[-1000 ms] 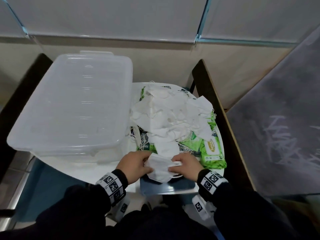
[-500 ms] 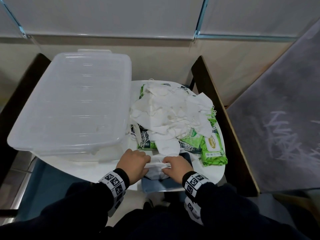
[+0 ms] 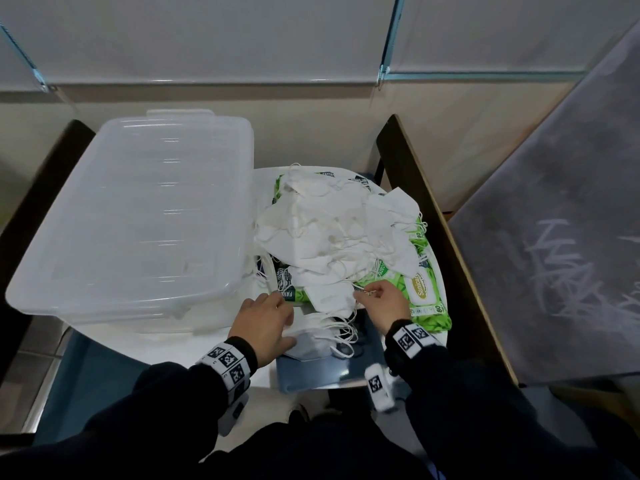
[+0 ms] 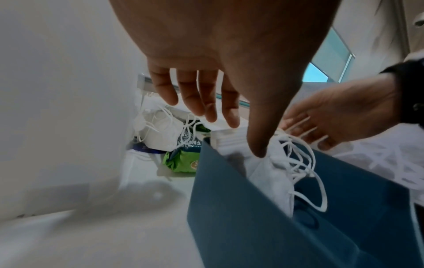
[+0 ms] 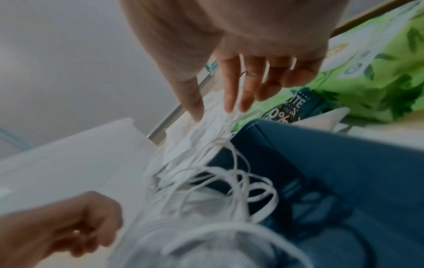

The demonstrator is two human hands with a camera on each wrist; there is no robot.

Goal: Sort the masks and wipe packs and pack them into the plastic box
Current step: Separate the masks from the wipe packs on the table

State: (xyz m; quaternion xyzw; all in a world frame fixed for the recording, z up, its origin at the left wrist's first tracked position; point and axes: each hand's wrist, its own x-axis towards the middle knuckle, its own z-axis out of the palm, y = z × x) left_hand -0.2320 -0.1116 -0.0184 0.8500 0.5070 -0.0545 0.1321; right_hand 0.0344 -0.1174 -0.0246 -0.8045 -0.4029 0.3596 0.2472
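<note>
A clear plastic box point(image 3: 138, 220) with its lid on stands at the left of the white table point(image 3: 156, 344). A heap of white masks point(image 3: 329, 230) covers green wipe packs point(image 3: 422, 292) and a dark green pack point(image 3: 285, 289). A small stack of masks point(image 3: 311, 342) point(image 4: 268, 177) lies on a flat blue box point(image 3: 311, 372) at the table's front edge, ear loops trailing right. My left hand point(image 3: 287, 320) point(image 4: 238, 135) rests on that stack, fingers straight, thumb pressing down. My right hand point(image 3: 362, 295) point(image 5: 213, 112) reaches over a loose mask point(image 3: 332, 297) point(image 5: 201, 130), fingertips touching it.
Dark chair backs stand at the left point(image 3: 41, 188) and right point(image 3: 433, 220) of the table. A grey scuffed board point(image 3: 554, 254) leans at the far right. A pale wall runs behind. The plastic box point(image 4: 57, 90) is close beside my left hand.
Both hands were on a mask at the stack. My right hand has since left the stack and moved away to the loose mask at the heap's near edge. My left hand stays on the stack.
</note>
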